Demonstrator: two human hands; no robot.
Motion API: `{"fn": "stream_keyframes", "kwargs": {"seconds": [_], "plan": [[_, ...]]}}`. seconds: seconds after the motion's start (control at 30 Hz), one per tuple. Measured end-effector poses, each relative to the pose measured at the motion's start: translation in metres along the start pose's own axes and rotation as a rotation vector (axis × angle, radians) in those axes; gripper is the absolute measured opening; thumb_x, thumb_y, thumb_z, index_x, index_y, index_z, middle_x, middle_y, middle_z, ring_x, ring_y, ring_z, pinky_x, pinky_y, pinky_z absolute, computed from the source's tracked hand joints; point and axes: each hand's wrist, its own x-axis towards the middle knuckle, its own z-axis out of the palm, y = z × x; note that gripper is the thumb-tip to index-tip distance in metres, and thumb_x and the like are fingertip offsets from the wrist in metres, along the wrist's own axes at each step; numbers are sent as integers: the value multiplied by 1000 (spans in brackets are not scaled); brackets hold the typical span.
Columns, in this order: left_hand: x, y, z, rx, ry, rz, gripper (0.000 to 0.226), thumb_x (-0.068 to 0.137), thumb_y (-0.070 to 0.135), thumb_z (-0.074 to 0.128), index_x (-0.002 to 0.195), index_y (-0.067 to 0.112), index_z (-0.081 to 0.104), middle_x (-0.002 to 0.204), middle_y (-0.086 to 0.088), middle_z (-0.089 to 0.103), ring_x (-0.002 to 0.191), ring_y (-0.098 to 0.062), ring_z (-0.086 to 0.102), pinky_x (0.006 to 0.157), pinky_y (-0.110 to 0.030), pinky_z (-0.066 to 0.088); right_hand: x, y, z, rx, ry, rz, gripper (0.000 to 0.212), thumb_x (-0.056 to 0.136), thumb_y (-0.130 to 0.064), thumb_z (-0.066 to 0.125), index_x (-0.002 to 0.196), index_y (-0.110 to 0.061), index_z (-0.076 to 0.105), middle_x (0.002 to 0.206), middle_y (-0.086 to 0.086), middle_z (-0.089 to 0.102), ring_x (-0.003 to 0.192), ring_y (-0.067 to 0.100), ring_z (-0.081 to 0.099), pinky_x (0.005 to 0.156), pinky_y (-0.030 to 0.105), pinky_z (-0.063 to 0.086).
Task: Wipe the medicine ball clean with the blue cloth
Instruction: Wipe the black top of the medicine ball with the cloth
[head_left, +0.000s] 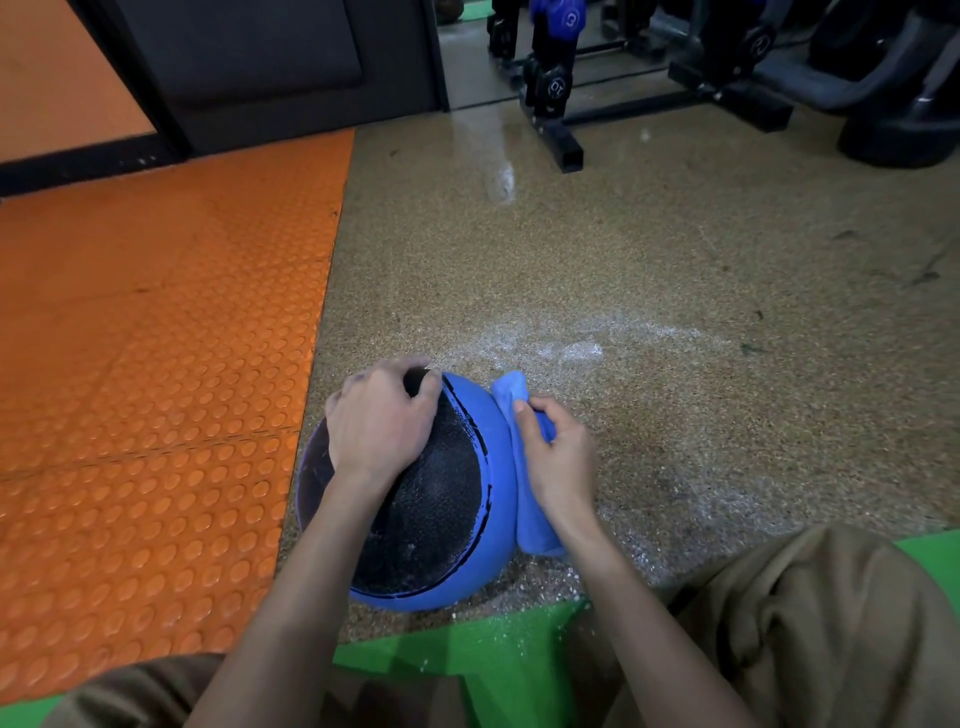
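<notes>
The blue-and-black round rubber medicine ball (441, 499) looks matt, its black panel rough and pebbled; the blue fabric cloth (535, 535) in the right hand (558, 457) looks soft.

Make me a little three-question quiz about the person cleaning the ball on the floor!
1. True or false: the left hand is on the medicine ball.
2. Which hand holds the blue cloth? A) the left hand B) the right hand
3. Fill in: the studded mat to the left of the ball is coloured ____.

Key: 1 true; 2 B; 3 orange.
</notes>
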Motion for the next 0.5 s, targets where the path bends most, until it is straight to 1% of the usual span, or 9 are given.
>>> {"fn": "stream_keyframes", "kwargs": {"seconds": [0.1, 0.17, 0.23, 0.3, 0.37, 0.43, 0.5], "plan": [[0, 1, 1, 7, 0, 7, 32, 92, 41, 47, 119, 31, 62, 127, -4, 61, 120, -29, 50, 102, -41, 35, 1, 3, -3, -2, 4, 33, 25, 93, -32, 51, 103, -15, 66, 85, -3, 65, 71, 19, 59, 62, 29, 41], [0, 2, 2, 16, -3, 14, 32, 92, 41, 47, 118, 31, 62, 127, -3, 61, 121, -28, 49, 102, -41, 34, -1, -1, -2, -24, 11, -1, 26, 92, -34, 52, 105, -16, 66, 89, -3, 66, 71, 16, 58, 61, 27, 40], [2, 2, 2, 26, -9, 11, 32, 92, 41, 46, 119, 31, 62, 127, -3, 61, 121, -28, 49, 102, -40, 34, -4, -5, 0, -29, 22, -76, 27, 90, -35, 54, 106, -17, 67, 98, -3, 67, 81, 16, 60, 69, 28, 43], [3, 0, 1, 27, -13, 8, 33, 93, 42, 46, 120, 32, 62, 128, -3, 61, 122, -28, 49, 102, -40, 34, -5, -7, 1, -11, 20, -105, 27, 90, -35, 54, 106, -17, 66, 101, -4, 66, 87, 15, 59, 76, 29, 44], [3, -2, 0, 19, -15, 1, 33, 92, 42, 47, 120, 32, 62, 127, -4, 61, 122, -28, 49, 102, -40, 35, -2, -4, 1, 13, 5, -50, 25, 91, -34, 54, 104, -17, 66, 95, -4, 67, 82, 14, 58, 72, 28, 43], [3, -3, 0, 8, -11, -7, 33, 92, 42, 47, 120, 32, 62, 127, -5, 61, 122, -29, 49, 103, -40, 35, 1, 2, 1, 17, -10, 43, 23, 92, -32, 52, 102, -16, 66, 82, -7, 62, 71, 14, 55, 64, 27, 40], [2, -3, 0, 7, -9, -7, 32, 92, 42, 47, 119, 31, 62, 126, -4, 61, 121, -29, 50, 102, -40, 35, 2, 10, -1, 28, -22, 119, 25, 93, -32, 50, 100, -14, 66, 78, -7, 59, 70, 17, 56, 59, 27, 38]]}}
